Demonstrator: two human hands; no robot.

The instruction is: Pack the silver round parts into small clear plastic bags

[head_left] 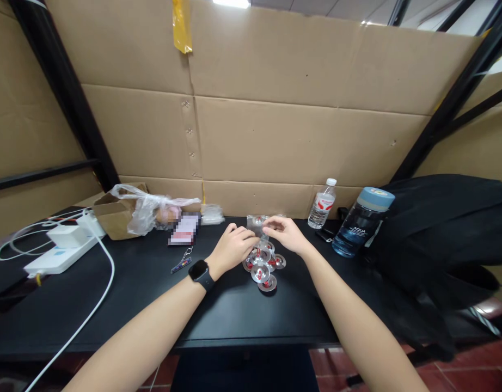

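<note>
1. Here's the left hand [234,246], fingers curled over the far side of the heaped discs [260,273]; whether it grips one, I can't tell.
2. And the right hand [282,231], fingers bent beside the clear bag [256,221]; hidden fingertips, so no telling if they're closed on it.
3. The discs, shiny with red middles, overlap mid-worktop [292,321], spilling towards the near edge; the bag lies beyond, nearer the far edge.
4. Over right, a water bottle [322,206] stands near the far edge, a blue-lidded bottle [357,226] just beside.
</note>
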